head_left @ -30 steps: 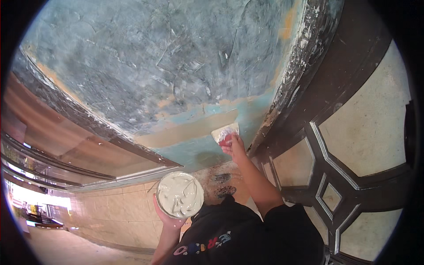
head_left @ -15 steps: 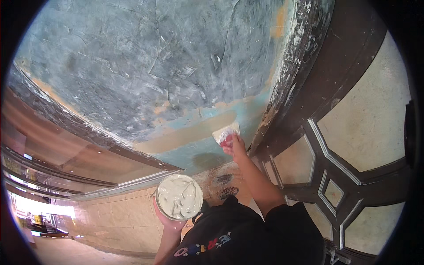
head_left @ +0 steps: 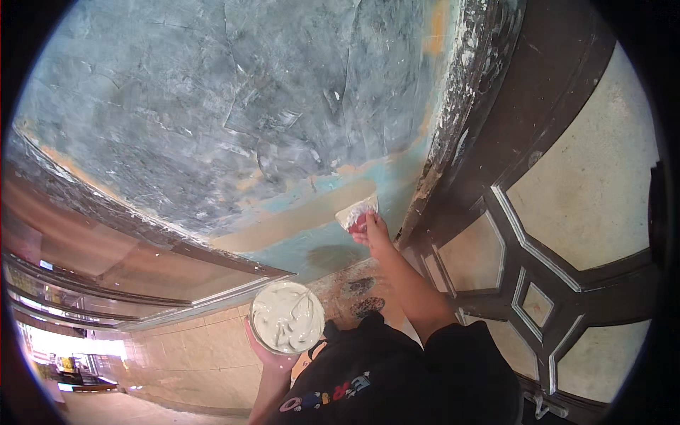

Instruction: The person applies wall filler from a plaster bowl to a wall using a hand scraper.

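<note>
My right hand (head_left: pixel 373 234) grips a putty knife (head_left: pixel 358 210) with a red handle and a wide, paste-smeared blade. The blade lies at the right part of a smooth beige band (head_left: pixel 283 216) on the lower wall (head_left: pixel 255 99), over pale turquoise paint. Above the band the wall is mottled blue-grey with orange patches. Low at the centre, my left hand (head_left: pixel 268 354) holds a round tub (head_left: pixel 287 319) full of creamy off-white paste, fingers wrapped round its side.
A dark panelled door (head_left: pixel 554 297) with pale insets stands on the right, beside a scuffed dark frame (head_left: pixel 473 57). A brown framed ledge (head_left: pixel 106 234) runs along the left. Beige tiles (head_left: pixel 198 354) and a bright opening lie low at the left.
The knife in my right hand has shifted a little left along the band. The whole view has slid slightly, with the wall lower and further left in the picture.
</note>
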Demonstrator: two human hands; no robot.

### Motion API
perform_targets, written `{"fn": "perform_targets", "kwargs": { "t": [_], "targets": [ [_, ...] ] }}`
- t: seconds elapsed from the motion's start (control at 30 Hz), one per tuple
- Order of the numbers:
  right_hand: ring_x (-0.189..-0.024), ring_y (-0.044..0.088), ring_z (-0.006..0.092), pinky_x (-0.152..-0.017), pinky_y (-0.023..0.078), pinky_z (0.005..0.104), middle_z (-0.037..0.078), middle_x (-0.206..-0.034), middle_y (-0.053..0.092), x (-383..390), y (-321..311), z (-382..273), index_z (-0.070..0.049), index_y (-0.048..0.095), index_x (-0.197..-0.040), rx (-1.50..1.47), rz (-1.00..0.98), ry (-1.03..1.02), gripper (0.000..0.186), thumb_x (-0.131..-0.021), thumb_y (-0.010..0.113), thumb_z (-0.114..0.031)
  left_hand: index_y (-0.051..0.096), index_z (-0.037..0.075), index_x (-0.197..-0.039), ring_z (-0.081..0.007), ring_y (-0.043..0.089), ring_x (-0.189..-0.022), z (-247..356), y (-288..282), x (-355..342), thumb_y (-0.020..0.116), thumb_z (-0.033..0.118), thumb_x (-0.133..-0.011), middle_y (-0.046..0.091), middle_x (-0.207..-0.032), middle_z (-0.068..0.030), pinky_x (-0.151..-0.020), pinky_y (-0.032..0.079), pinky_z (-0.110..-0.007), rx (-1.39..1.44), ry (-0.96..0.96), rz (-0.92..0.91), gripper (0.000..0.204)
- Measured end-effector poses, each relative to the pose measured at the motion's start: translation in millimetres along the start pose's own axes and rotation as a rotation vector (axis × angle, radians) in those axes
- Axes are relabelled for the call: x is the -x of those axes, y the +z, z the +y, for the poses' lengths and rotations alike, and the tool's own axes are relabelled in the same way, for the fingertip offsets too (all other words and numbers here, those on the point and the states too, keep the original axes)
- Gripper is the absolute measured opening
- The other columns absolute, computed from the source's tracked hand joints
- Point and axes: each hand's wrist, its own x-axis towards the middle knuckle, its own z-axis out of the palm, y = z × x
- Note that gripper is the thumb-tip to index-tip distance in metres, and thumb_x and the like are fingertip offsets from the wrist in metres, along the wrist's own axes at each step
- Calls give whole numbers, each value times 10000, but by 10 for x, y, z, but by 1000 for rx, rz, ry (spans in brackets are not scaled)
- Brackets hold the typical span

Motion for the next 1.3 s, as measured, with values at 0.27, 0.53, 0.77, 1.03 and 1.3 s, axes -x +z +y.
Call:
{"fn": "perform_targets", "kwargs": {
  "t": [0.27, 0.53, 0.77, 1.03, 1.3],
  "targets": [
    [-630, 672, 195, -537, 557, 275, 105, -947, 633, 356, 326, -195, -64, 501, -1149, -10, -75, -132, 434, -970, 502, -460, 332, 57, -1422, -299, 465, -1267, -15, 106, -16, 402, 417, -991, 423, -1406, -156, -1041, 420, -479, 9, 31, -16, 566],
    [-686, 669, 216, -557, 564, 334, 95, -896, 621, -319, -632, 686, -82, 530, -1047, 59, -66, 88, 366, -979, 496, -440, 359, 93, -1432, -307, 415, -1318, -29, 154, -105, 299, 543, -975, 411, -1441, -126, -1084, 358, -508, -28, -9, -106, 644],
    [-650, 667, 187, -557, 567, 287, 75, -864, 605, 302, 79, -132, -83, 503, -1053, 6, -109, -14, 363, -978, 495, -438, 387, 132, -1436, -329, 396, -1333, -15, 30, -120, 291, 590, -953, 401, -1462, -110, -1096, 328, -520, -82, 8, -20, 673],
    [-611, 643, 180, -500, 543, 279, 98, -823, 600, -52, -397, 245, -61, 510, -1042, -5, -19, -49, 349, -998, 460, -404, 381, 133, -1441, -335, 396, -1332, -30, 92, -118, 286, 589, -952, 398, -1464, -112, -1089, 333, -531, 23, -20, -20, 675],
    [-565, 616, 178, -518, 543, 275, 91, -800, 617, 355, 95, -456, -88, 503, -973, -26, -91, -155, 300, -999, 478, -386, 362, 122, -1446, -334, 401, -1330, -76, 45, -150, 254, 576, -964, 383, -1470, -126, -1092, 337, -519, 12, 25, 5, 670]
  ]
}}
